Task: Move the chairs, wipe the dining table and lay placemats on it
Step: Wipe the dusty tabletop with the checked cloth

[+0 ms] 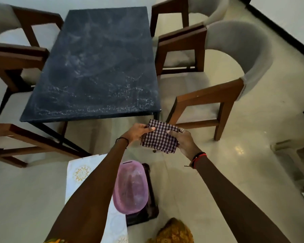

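Both hands are closed on a folded checked cloth (159,137), purple and white. The left hand (137,131) pinches its left edge with the thumb on top, and the right hand (184,142) grips its right side, so the cloth is held taut between them in the air. It hangs just short of the counter's near right corner, below the level of the top and not touching it. The counter (98,64) lies ahead of the hands and to their left, with its long axis running straight away from the person and its short edge facing them. The left hand is the nearer one to that edge, so a first wipe would likely go forward and leftward onto the slab. The top is dark blue-black, streaked with whitish dusty smears that are thickest along the near edge. Wooden chairs with grey padded backs stand off both long sides, one (218,88) just right of the near corner. On the near side of the counter, under the arms, lie a pale gold-patterned placemat (81,172), a pink basket (130,186) and a dark tray (152,213).
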